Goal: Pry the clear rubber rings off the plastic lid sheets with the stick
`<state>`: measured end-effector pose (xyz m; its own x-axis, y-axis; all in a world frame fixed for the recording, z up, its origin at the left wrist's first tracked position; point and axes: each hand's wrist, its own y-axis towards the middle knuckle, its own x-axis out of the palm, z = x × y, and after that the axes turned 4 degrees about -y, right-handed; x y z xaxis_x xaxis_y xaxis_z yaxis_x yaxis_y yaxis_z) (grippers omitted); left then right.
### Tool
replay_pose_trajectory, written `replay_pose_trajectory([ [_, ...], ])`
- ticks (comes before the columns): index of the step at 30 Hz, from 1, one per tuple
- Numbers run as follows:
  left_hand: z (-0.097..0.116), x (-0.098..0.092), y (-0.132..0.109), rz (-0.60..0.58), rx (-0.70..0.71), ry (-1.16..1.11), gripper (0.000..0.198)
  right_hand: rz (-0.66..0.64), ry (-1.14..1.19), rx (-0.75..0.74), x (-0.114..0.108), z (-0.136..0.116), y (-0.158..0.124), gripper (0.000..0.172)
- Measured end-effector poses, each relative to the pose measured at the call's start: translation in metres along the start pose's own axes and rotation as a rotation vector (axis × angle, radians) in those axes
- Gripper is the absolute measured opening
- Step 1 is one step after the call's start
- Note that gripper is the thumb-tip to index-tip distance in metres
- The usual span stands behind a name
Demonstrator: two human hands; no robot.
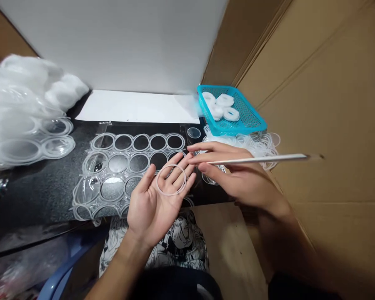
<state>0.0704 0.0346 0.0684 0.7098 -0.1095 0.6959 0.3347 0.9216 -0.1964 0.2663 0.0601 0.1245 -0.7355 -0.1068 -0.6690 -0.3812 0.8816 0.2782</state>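
Note:
My left hand (pixel 158 208) is palm up with its fingers stretched out. A thin translucent ring (pixel 185 183) lies loose across its palm and fingers. Just right of the left fingertips, my right hand (pixel 234 171) pinches a slim white stick (pixel 253 160) between thumb and fingers. The stick points right and ends in a narrow, blurred tip that looks like a brush. Beneath and behind my left hand, rows of clear plastic sheet with round rings (pixel 140 142) cover part of the black tabletop (pixel 50 183).
A blue basket (pixel 250 121) with several white ring bundles (pixel 231 113) stands back right, loose clear rings (pixel 270 143) below it. A small clear disc (pixel 193 133) lies nearby. Bagged white pieces (pixel 25 91) pile up left. White paper (pixel 137 106) lies behind; cardboard (pixel 331 104) walls the right.

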Motion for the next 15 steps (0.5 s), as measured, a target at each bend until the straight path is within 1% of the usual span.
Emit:
replay_pose_trajectory([
  [3, 0.001, -0.003, -0.006, -0.009, 0.024, -0.06, 0.058, 0.219, 0.034, 0.012, 0.02, 0.008, -0.024, 0.023],
  [6, 0.002, -0.005, -0.012, 0.001, 0.019, -0.076, 0.062, 0.345, 0.076, 0.061, 0.042, 0.017, -0.048, 0.026],
  [11, 0.004, -0.007, -0.018, 0.017, 0.038, 0.047, 0.06, 0.416, 0.132, 0.191, 0.073, 0.024, -0.073, 0.026],
  [13, 0.004, -0.007, -0.02, 0.024, 0.043, 0.045, 0.058, 0.432, 0.146, 0.233, 0.08, 0.024, -0.078, 0.026],
  [15, 0.005, -0.007, -0.022, 0.019, 0.027, -0.008, 0.059, 0.431, 0.151, 0.241, 0.085, 0.023, -0.081, 0.027],
])
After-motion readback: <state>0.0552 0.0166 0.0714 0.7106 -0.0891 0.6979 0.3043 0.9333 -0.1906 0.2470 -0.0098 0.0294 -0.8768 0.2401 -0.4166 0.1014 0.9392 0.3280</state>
